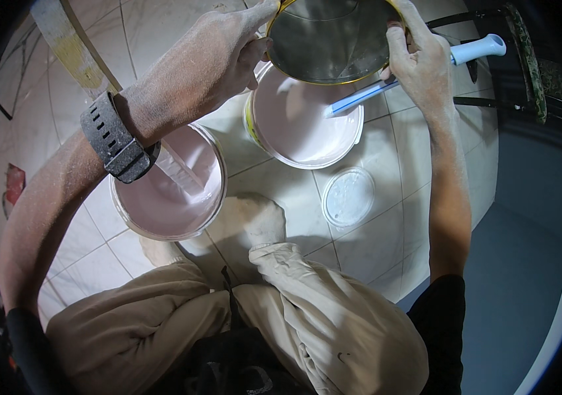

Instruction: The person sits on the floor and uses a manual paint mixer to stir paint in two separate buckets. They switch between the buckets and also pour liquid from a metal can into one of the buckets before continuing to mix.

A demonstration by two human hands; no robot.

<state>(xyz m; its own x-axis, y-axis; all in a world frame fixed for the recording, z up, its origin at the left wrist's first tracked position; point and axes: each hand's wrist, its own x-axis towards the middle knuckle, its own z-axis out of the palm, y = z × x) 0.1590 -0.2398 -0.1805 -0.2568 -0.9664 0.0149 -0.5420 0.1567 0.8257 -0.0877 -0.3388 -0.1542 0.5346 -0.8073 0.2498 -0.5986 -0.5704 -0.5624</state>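
Observation:
Both my hands hold a round metal tin (330,46) with a yellow rim, tilted so its grey inside shows. My left hand (221,62), dusty and with a dark watch on the wrist, grips the tin's left edge. On the opposite edge my right hand (419,66) has its thumb over the rim. Below the tin stands a white bucket (269,155) of pale pink paint-like liquid. A blue-handled tool (478,50) leans in it, passing behind my right hand; its lower end is in the liquid or hidden. Whether anything pours from the tin cannot be seen.
A second bucket (162,236) of pale pink liquid stands near my feet, with a wooden stick (75,56) slanting from it behind my left wrist. A white round lid (348,197) lies on the tiled floor (386,230). A dark metal-framed stand (528,66) is at the right.

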